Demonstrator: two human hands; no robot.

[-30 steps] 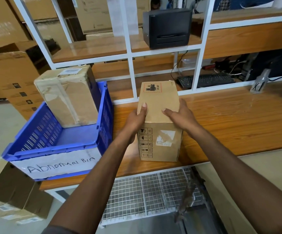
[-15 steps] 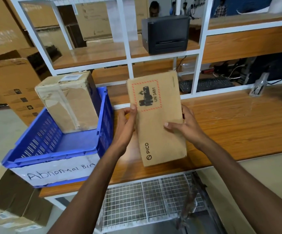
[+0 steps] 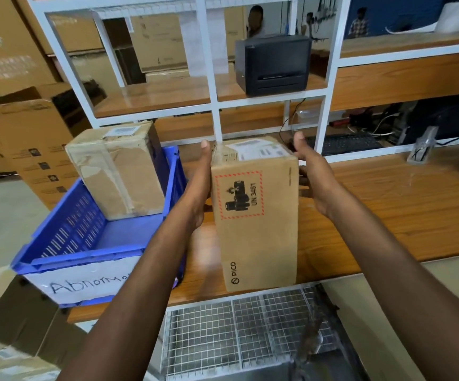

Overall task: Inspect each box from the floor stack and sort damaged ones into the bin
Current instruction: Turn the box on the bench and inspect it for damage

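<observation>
A warehouse packing station: big cartons [image 3: 24,133] stacked at the left of the frame, a blue bin [image 3: 68,229] hand-labelled "Abnorma…" on a wooden desk [image 3: 388,210], a label printer [image 3: 273,64] on the white-framed shelf [image 3: 154,97] top centre, a keyboard [image 3: 346,144] at right

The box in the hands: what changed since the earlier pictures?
The box was turned over: its broad UN 3481 face now fronts the camera, shipping label on top. The left hand and right hand shifted from its top to its sides. The blue bin and the taped box in it stayed.
</observation>
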